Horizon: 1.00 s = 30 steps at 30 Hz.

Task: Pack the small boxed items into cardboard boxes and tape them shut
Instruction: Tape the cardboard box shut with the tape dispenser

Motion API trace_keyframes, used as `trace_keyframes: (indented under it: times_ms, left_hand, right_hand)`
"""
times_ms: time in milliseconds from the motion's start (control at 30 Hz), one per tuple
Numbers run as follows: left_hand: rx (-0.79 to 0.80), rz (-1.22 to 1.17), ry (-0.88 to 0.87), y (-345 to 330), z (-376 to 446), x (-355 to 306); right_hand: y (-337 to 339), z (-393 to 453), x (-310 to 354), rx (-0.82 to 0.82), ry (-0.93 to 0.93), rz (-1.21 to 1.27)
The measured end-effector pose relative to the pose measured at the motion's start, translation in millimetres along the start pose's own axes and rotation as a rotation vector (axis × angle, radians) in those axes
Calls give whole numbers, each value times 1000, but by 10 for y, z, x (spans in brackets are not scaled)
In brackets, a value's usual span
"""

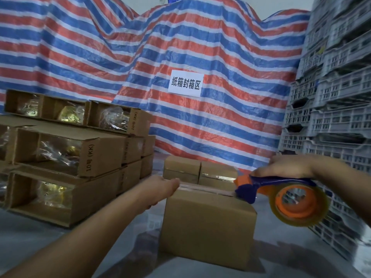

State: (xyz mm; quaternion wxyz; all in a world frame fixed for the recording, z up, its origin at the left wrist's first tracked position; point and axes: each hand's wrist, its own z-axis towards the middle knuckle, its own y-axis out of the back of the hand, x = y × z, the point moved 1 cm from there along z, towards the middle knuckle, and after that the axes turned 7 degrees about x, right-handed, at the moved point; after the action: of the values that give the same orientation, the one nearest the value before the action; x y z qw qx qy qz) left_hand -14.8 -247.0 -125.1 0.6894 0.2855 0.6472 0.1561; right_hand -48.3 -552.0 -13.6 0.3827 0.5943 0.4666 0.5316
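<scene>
Matt cardboard box [206, 227], glossy plastic tape dispenser [281, 189], crinkled woven tarpaulin [180, 47].

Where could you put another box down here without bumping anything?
Bare floor lies in front of the open-box stack, left of the box being taped. Crowded: sealed boxes behind it, grey crates on the right, tape dispenser over its right edge.

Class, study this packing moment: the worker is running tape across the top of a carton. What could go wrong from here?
1. The left hand presses the tape's start at the edge of the cardboard box; if it lifts early, the strip may peel.
2. The tape dispenser, gripped by the right hand, has reached the far edge; a skewed pull could wrinkle the tape or miss the seam.
</scene>
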Motion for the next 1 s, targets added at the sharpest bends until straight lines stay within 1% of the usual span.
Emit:
trace_keyframes:
  times_ms: [33, 67, 100, 167, 200, 233, 267, 300, 333, 367, 400, 467, 600, 767, 1000]
  left_hand:
    - [-46, 68, -39, 24, -20, -40]
    - [-116, 159, -88, 46, -45, -94]
    - [-215, 265, -144, 57, -72, -159]
    - [-414, 428, -328, 5, -163, -315]
    - [-435, 457, -457, -58, -212, -395]
    - [-371, 475, -569, -145, -266, -476]
    - [-245, 510, -631, -250, -309, -549]
    - [-104, 580, -633, -360, -340, -608]
    - [6, 688, -597, -458, -351, -648]
    - [75, 795, -554, -532, -350, -671]
    - [109, 869, -527, -582, -342, -679]
    - [119, 927, -514, -627, -323, -664]
    - [110, 927, -515, -616, -287, -602]
    - [102, 877, -524, -622, -270, -591]
    - [91, 869, -546, -625, -245, -543]
  right_hand:
    - [46, -107, -10, 30, -34, -63]
    - [35, -24, -26, -1, -38, -87]
    - [54, -87, -12, 13, -73, -101]
    - [9, -70, 29, 22, -61, -107]
    - [23, -26, -3, -10, -60, -107]
    - [38, -60, 5, 1, -84, -105]
    - [39, -67, -4, 4, -86, -87]
    - [27, -83, 1, 11, -82, -68]
    - [22, -65, -21, 9, -53, -40]
    - [9, -57, -39, 11, -33, -32]
    - [-4, -60, -49, 6, -14, -34]
    - [-9, -78, -69, -18, 2, -59]
    - [-23, -79, -136, -24, 25, -49]
    - [9, -91, -242, 21, 58, -27]
    - [311, -470, -645, -1, 104, 103]
